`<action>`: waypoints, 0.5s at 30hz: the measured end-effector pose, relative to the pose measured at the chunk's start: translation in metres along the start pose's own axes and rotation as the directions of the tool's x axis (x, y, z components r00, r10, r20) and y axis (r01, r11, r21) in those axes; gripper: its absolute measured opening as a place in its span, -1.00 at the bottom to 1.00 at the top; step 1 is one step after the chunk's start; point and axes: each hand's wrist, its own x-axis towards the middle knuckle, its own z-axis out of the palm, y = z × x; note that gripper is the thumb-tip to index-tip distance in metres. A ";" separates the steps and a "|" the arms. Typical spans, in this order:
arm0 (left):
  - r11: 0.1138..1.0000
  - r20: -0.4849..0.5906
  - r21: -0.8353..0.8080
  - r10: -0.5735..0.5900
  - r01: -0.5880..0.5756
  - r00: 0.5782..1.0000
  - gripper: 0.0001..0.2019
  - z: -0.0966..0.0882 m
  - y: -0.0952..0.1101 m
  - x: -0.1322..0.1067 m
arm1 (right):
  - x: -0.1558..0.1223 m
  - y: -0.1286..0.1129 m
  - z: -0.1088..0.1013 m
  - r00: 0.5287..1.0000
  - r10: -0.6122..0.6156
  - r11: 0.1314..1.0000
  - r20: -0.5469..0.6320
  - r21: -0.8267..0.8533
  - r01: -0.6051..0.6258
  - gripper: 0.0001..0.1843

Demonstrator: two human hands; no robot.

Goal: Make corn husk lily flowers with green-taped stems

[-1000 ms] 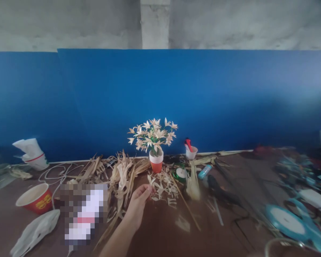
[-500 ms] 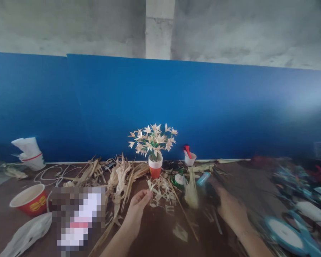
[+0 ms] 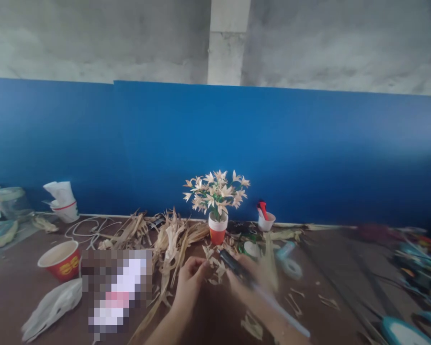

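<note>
My left hand is closed in a pinch, thumb against fingertips. Pale husk petals show just beyond them, but I cannot tell whether those are held or lie behind. My right hand, blurred, grips a black glue gun whose nozzle points up and left toward the left fingertips. A translucent glue stick juts from its rear. Several pale husk flowers lie on the table between the hands. Behind them stands a pot, orange and white, with a bunch of husk flowers.
Dry corn husks are heaped left of the pot. A red paper bowl, a plastic bag and a white cord lie at left. A white cup, tape roll and blue-rimmed spool are at right.
My right hand has come in from the right with the glue gun, close to my left hand. The left hand keeps its pinch. The view has turned slightly left.
</note>
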 end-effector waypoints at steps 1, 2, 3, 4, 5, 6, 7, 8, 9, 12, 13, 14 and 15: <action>1.000 -0.007 0.014 0.017 -0.017 1.000 -0.64 -0.001 0.000 0.001 | -0.003 0.000 0.006 1.000 -0.025 1.000 0.016 0.004 0.025 -0.84; 0.999 -0.014 0.032 0.032 -0.032 0.999 -0.64 -0.001 0.000 0.002 | -0.006 -0.001 0.009 0.999 -0.038 0.999 0.031 0.010 0.038 -0.85; 0.998 -0.018 0.048 0.043 -0.042 0.999 -0.64 -0.001 -0.001 0.002 | -0.008 -0.001 0.010 0.998 -0.045 0.999 0.048 0.013 0.044 -0.87; 0.997 -0.020 0.062 0.049 -0.047 0.999 -0.64 -0.002 -0.001 0.002 | -0.010 -0.001 0.010 0.996 -0.049 0.999 0.070 0.010 0.048 -0.89; 0.996 -0.022 0.071 0.050 -0.048 0.999 -0.64 -0.002 -0.001 0.002 | -0.012 -0.001 0.010 0.994 -0.051 0.999 0.096 0.005 0.051 -0.90; 0.996 -0.021 0.075 0.050 -0.048 0.999 -0.64 -0.002 -0.002 0.001 | -0.013 -0.001 0.009 0.991 -0.052 0.999 0.123 -0.001 0.052 -0.92; 0.996 -0.016 0.076 0.049 -0.048 0.999 -0.64 -0.002 -0.002 0.001 | -0.014 -0.001 0.009 0.988 -0.051 0.999 0.149 -0.007 0.053 -0.93; 0.996 -0.010 0.075 0.048 -0.047 0.999 -0.64 -0.001 -0.002 0.000 | -0.016 0.000 0.009 0.985 -0.050 0.999 0.167 -0.013 0.052 -0.94; 0.997 -0.004 0.072 0.042 -0.042 0.999 -0.64 -0.001 -0.002 0.000 | -0.016 0.002 0.009 0.982 -0.047 0.999 0.180 -0.017 0.051 -0.94; 0.998 0.018 0.056 0.009 -0.010 1.000 -0.63 0.000 -0.002 0.000 | -0.019 0.005 0.011 0.981 -0.034 0.999 0.193 -0.025 0.040 -0.93; 0.999 0.024 0.050 -0.001 0.000 1.000 -0.63 0.000 -0.002 0.000 | -0.019 0.006 0.011 0.982 -0.032 0.999 0.186 -0.026 0.038 -0.93; 0.999 0.028 0.048 -0.009 0.007 1.000 -0.62 0.000 -0.002 0.000 | -0.019 0.006 0.012 0.983 -0.032 0.999 0.179 -0.027 0.037 -0.94; 0.999 0.027 0.049 -0.011 0.010 1.000 -0.62 0.000 -0.002 -0.001 | -0.019 0.006 0.012 0.984 -0.031 0.999 0.173 -0.027 0.037 -0.94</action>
